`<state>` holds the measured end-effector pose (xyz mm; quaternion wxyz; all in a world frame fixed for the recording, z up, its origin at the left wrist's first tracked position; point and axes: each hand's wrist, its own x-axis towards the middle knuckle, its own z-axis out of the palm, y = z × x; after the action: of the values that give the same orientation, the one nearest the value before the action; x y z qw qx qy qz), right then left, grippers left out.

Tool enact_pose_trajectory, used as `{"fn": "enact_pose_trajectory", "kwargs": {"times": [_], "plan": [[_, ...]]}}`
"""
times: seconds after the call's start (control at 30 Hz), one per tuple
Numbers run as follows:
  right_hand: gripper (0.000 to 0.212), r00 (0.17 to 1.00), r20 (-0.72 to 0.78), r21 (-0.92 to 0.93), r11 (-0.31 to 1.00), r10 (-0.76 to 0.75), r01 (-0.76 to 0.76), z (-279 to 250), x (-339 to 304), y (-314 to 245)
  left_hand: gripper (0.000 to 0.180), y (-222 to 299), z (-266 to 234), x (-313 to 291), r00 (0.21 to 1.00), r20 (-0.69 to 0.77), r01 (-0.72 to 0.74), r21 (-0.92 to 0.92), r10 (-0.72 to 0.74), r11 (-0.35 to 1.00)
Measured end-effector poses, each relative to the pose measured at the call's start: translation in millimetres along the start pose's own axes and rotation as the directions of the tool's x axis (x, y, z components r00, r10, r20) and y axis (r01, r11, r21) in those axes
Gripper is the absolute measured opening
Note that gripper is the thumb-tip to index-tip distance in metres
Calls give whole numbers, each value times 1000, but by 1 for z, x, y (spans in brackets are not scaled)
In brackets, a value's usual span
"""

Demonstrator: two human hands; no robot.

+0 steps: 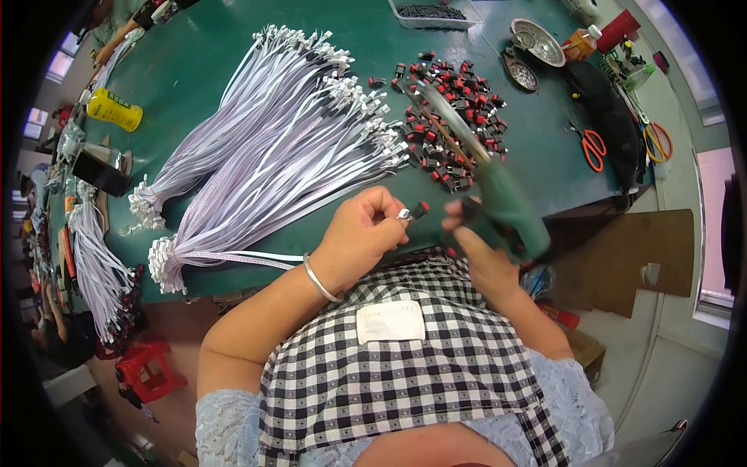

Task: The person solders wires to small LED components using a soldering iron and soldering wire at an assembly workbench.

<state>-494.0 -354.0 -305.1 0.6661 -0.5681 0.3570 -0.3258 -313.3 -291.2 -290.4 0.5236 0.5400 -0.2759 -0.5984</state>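
My left hand [366, 229] is closed, with thumb and forefinger pinching the white connector [405, 214] of a flat cable. A small black-and-red plug-like part [420, 209] sticks out past those fingertips. My right hand [482, 253] is wrapped round a green-handled tool [510, 210] with long metal, blade-like parts pointing up over the table; motion smears it, and it looks like scissors. Beyond its metal end lies a heap of small black-and-red parts [459, 117]. White flat cables [264, 163] with white connectors at both ends spread to the left of it.
On the green table [194, 47], a yellow bottle [115, 110] and a dark phone [101, 171] stand at the left. Orange-handled scissors [593, 149], a black pouch [603, 109] and metal dishes [537, 43] lie at the right. A clear tray [436, 14] sits at the back.
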Motion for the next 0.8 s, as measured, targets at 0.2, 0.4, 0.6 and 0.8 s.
{"fn": "enact_pose_trajectory", "kwargs": {"times": [0.2, 0.4, 0.6, 0.8], "plan": [[19, 1000, 5, 60, 998, -22, 22, 22, 13, -7, 5, 10, 3, -8, 990, 107, 87, 76, -95, 993], [11, 999, -24, -14, 999, 38, -38, 19, 7, -5, 20, 1, -8, -8, 976, 147, -168, 48, 160, 985], [14, 999, -2, 43, 998, 51, -51, 22, 3, -8, 19, -4, -7, -10, 988, 77, -137, 72, 131, 988], [14, 999, 29, -16, 999, -34, 34, 23, -1, -5, 23, -1, -4, -16, 993, 30, -115, 190, 111, 975]]}}
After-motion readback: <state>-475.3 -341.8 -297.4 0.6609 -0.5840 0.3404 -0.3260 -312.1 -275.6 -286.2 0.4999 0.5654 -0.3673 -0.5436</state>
